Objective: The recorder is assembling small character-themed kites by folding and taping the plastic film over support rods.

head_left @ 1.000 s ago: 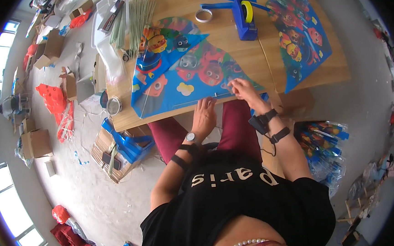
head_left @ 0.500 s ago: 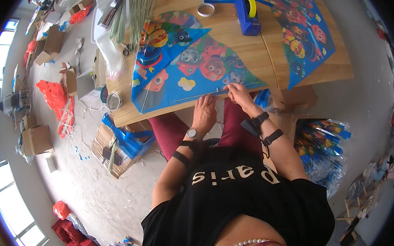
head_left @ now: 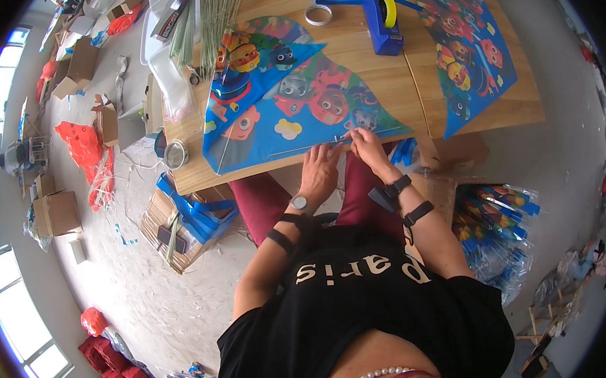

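A blue kite sail (head_left: pixel 313 128) printed with cartoon animals lies on the near part of the table, its left part overlapped by a folded flap. Along its near edge runs a thin pale rod (head_left: pixel 293 151). My left hand (head_left: pixel 318 170) is at that edge, fingers bent together on the sail's hem. Just to its right, my right hand (head_left: pixel 367 149) has thumb and forefinger pinched at the hem by the rod, beside a small white piece (head_left: pixel 337 138). What exactly sits in the pinch is too small to make out.
A second printed sail (head_left: pixel 473 58) lies at the right of the wooden table (head_left: pixel 348 35). Farther back are a blue tape dispenser (head_left: pixel 384 29), a tape roll (head_left: pixel 318 14) and a bundle of thin rods (head_left: pixel 220 26). Another roll (head_left: pixel 175 154) sits at the left edge; cartons (head_left: pixel 57 214) stand on the floor.
My left hand has slid slightly right along the hem, closer to my right hand. The right hand has barely shifted, still pinched at the edge.
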Motion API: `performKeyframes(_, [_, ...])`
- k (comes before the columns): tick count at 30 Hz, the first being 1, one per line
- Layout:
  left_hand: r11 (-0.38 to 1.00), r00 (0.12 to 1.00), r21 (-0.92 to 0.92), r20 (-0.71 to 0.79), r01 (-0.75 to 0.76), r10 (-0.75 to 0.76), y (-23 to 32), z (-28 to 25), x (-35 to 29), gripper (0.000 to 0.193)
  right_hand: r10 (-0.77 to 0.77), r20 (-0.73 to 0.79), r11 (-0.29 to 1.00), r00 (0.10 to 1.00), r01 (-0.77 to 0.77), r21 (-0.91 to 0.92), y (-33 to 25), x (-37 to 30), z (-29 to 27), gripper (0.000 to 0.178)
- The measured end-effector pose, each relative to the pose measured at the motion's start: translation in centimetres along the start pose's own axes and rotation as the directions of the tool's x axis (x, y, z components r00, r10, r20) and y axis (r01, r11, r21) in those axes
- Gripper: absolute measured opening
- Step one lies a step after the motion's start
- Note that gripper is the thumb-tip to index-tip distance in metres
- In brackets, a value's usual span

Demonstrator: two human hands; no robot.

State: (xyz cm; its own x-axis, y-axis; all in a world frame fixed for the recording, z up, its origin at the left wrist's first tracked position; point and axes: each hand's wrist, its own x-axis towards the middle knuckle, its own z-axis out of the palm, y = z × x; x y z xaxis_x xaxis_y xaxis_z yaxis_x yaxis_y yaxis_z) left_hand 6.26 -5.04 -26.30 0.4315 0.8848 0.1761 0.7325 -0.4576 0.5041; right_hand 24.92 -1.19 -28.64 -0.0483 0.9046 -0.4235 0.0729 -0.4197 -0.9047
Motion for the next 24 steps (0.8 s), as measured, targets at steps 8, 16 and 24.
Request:
performKeyframes(8, [0.996,0.998,0.094,0.055,-0.013,0.008,0.4,-0.1,0.3,0.066,-0.072,0.032,0.987,0.997,0.076,-0.141,0.5,0.7,-1.0,0.028])
performKeyframes(16, [0.994,0.998,0.106,0.058,-0.032,0.026,-0.1,-0.2,-0.1,0.072,-0.52,0.139,0.659,0.843,0.499,-0.562,-4.3,1.2,-3.0,0.018])
performKeyframes(24, [0.995,0.998,0.09,0.051,-0.037,0.032,0.1,-0.2,0.1,0.07,-0.528,0.196,0.514,0.826,0.495,-0.701,-2.8,2.8,-2.3,0.023])
